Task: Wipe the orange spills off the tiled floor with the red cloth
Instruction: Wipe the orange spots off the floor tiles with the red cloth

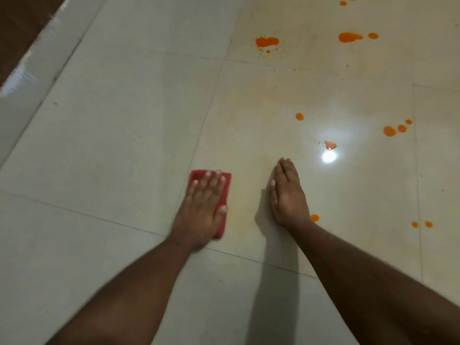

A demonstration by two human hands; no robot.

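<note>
While the red cloth (225, 181) is pressed flat under the left hand (202, 205) at lower centre, fingers straight, nothing is held by the right hand (288, 195), which is rested open on the tiled floor (112, 145). Plenty of orange spills (267, 42) are left toward the upper right, one drop (314, 217) just beside the right wrist. Pressure should probably be kept even and the cloth swept rightward, so stuff gets lifted, not smeared.
</note>
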